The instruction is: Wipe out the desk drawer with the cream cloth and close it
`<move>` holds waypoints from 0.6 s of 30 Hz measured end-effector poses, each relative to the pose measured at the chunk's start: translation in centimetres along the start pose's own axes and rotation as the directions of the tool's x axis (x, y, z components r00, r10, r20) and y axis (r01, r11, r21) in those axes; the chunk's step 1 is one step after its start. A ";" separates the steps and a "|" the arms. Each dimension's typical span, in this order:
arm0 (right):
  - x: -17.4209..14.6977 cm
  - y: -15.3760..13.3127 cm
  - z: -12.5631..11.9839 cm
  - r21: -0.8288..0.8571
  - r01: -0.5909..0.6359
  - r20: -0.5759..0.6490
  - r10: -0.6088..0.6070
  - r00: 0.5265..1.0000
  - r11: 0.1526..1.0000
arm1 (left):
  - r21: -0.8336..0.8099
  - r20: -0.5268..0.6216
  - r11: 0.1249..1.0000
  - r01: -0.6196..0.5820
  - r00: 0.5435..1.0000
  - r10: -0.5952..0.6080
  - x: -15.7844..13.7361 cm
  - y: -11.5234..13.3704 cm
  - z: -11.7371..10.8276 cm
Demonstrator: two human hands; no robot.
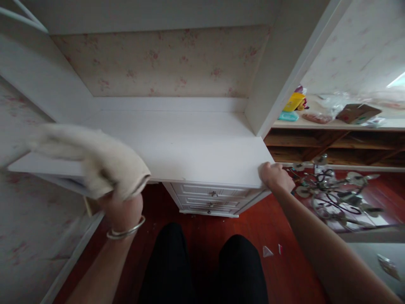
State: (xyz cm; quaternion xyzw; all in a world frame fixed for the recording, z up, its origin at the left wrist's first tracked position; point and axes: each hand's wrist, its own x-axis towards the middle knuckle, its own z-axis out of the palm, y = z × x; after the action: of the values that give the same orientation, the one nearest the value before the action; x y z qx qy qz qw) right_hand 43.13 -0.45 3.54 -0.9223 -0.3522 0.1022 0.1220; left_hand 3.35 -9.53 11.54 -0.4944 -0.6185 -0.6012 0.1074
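Observation:
My left hand (124,209), with a bangle on its wrist, grips a cream cloth (104,156). The cloth is blurred by motion and stretches left over the left end of the white desktop (196,147). My fingers there are mostly covered by the cloth. At the desktop's right front corner, my right hand (276,176) is closed around the edge, its fingertips partly hidden. Below the top stands a white drawer unit (209,198) with small knobs.
A chandelier (338,194) lies low on the right. Behind it, a windowsill-like ledge (390,123) bears a yellow container (295,102) and a cardboard box (359,113). Upright side panels (284,71) flank the desktop. A clear triangular piece (267,251) lies on the red floor (284,270).

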 end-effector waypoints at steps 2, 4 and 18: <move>0.0 0.0 0.0 0.003 0.000 0.002 0.000 1.000 1.000 | 0.143 0.230 0.962 -0.234 0.953 0.198 1.9 -0.9 3.0; 0.0 -0.1 -0.1 0.007 -0.002 -0.001 0.002 1.000 1.000 | 0.222 0.509 0.901 -0.372 0.833 0.218 2.6 -1.8 6.6; -0.2 -0.3 -0.5 0.006 -0.009 0.001 0.009 1.000 1.000 | 0.159 0.930 0.850 -0.502 0.365 0.041 2.1 -5.6 16.0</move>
State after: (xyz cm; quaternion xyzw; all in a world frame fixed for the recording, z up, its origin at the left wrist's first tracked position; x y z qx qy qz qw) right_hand 42.94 -0.40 4.09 -0.9235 -0.3478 0.1044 0.1239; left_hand 5.50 6.27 5.46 -0.7996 -0.5959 -0.0632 -0.0383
